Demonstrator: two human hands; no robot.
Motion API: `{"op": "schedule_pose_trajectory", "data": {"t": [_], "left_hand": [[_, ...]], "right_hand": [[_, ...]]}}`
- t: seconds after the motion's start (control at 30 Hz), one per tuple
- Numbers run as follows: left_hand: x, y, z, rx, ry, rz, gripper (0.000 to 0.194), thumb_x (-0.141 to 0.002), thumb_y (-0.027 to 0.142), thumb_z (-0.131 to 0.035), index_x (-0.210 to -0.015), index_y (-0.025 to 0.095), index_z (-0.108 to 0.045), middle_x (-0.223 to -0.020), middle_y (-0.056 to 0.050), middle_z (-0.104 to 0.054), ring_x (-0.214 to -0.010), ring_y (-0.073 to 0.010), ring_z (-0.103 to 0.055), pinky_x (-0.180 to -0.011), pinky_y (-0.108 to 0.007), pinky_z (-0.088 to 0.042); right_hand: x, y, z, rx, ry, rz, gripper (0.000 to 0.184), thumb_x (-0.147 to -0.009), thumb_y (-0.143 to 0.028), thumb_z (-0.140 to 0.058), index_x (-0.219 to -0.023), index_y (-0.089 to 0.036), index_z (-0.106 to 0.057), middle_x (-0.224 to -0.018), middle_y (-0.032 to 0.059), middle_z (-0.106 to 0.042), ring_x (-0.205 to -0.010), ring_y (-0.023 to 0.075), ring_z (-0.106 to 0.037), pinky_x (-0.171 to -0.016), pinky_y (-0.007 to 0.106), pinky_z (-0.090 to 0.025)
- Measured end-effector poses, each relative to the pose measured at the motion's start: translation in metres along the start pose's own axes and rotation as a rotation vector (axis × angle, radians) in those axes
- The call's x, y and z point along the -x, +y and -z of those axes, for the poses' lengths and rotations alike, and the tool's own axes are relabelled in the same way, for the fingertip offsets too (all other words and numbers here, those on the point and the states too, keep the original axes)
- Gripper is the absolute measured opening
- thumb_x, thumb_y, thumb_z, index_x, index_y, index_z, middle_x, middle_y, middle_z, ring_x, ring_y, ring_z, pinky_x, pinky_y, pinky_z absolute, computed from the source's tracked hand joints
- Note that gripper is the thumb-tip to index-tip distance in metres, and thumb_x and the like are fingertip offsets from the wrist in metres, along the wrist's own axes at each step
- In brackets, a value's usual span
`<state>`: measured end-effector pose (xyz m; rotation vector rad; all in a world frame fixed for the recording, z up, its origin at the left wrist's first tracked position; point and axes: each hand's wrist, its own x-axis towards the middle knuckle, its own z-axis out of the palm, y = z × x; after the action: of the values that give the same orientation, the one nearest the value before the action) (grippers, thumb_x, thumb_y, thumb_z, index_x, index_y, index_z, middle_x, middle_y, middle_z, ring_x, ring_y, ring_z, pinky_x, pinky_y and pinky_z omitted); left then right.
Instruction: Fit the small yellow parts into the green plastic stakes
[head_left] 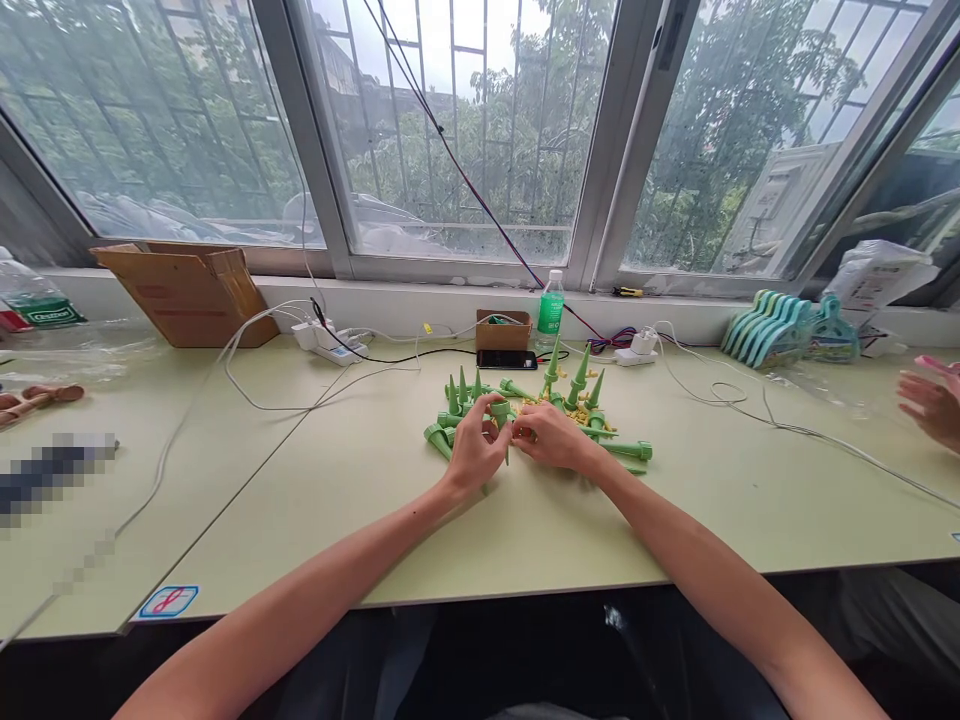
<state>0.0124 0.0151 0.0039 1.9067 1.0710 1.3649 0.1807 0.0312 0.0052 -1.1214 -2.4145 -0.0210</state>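
My left hand (474,450) is closed around a green plastic watering spike (501,409), its wide threaded-looking end up and its tip pointing down. Close against it, my right hand (553,435) has its fingers pinched together at the side of the spike; whatever lies between those fingertips is hidden. Around both hands spreads a pile of similar green spikes. Some stand point up, such as the upright spike (579,378), while others lie flat, like the lying spike (630,450) at the right. Small yellow pieces (577,420) are scattered among them, too small to make out clearly.
Behind the pile are a phone (506,360), a small cardboard box (517,333) and a green-labelled bottle (550,312). White cables (259,408) cross the table. Teal hangers (765,328) stand at right, near another person's hand (934,405). A larger carton (176,300) is at left.
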Motion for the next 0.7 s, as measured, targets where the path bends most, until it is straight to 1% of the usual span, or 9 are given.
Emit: {"op": "schedule_pose_trajectory", "data": {"t": [0.23, 0.6, 0.7], "left_hand": [[0.0005, -0.0006, 0.0000, -0.024, -0.030, 0.009, 0.032, -0.081, 0.025, -0.055, -0.112, 0.021, -0.050, -0.080, 0.002, -0.051, -0.049, -0.0044, -0.045, -0.048, -0.018, -0.039], [0.0005, -0.0029, -0.0001, -0.010, -0.030, 0.025, 0.033, -0.080, 0.027, -0.056, -0.112, 0.021, -0.051, -0.080, 0.002, -0.050, -0.047, -0.0042, -0.046, -0.048, -0.018, -0.040], [-0.0001, -0.0042, -0.0008, 0.013, -0.036, 0.031, 0.033, -0.080, 0.028, -0.056, -0.112, 0.021, -0.051, -0.084, 0.001, -0.052, -0.049, -0.0045, -0.049, -0.047, -0.018, -0.040]], "right_hand": [[-0.0003, 0.0013, -0.0018, 0.030, -0.025, -0.012, 0.013, -0.078, -0.012, -0.056, -0.066, -0.015, -0.059, -0.064, -0.0001, -0.054, -0.058, 0.0100, -0.040, -0.068, 0.025, -0.030], [-0.0022, -0.0006, -0.0048, 0.017, -0.027, 0.005, 0.020, -0.074, -0.006, -0.053, -0.058, -0.016, -0.055, -0.056, -0.0006, -0.052, -0.053, 0.0107, -0.038, -0.064, 0.025, -0.032], [-0.0025, -0.0028, -0.0029, 0.003, -0.039, 0.013, 0.020, -0.073, -0.005, -0.053, -0.057, -0.016, -0.056, -0.057, -0.0001, -0.053, -0.054, 0.0108, -0.039, -0.062, 0.025, -0.032]]}}
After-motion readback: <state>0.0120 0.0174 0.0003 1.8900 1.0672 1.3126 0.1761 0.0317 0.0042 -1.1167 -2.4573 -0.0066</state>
